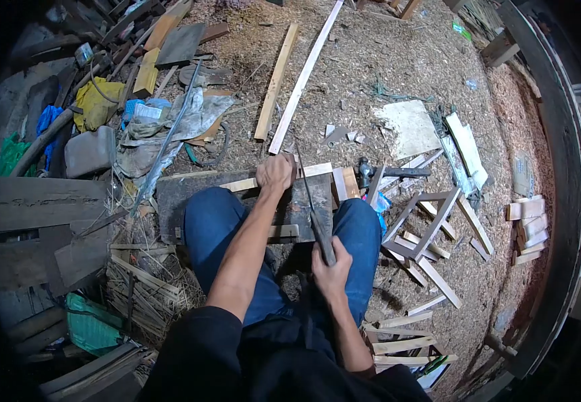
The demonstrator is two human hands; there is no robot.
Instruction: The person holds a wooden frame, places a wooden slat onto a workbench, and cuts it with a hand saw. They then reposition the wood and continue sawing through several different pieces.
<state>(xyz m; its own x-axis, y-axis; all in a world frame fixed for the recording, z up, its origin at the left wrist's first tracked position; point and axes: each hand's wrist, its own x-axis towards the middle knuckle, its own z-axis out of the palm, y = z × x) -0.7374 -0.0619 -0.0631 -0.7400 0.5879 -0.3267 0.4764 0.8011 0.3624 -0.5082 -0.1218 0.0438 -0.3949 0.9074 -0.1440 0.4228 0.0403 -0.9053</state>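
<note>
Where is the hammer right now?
The hammer lies on the sawdust floor just right of the person's right knee, beside the small wooden frame.

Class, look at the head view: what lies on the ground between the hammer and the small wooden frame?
In the head view, loose thin wooden strips lie on sawdust between the hammer and the wooden frame.

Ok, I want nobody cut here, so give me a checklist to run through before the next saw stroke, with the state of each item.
1. Left hand pinning the wood strip on the dark block: ok.
2. Right hand gripping the saw by its handle: ok.
3. Left hand's fingers away from the blade: not ok, the blade runs right beside them.
4. Knees off the blade line: ok.
5. Hammer out of the way: ok.
6. Cut depth: cannot tell.
</note>
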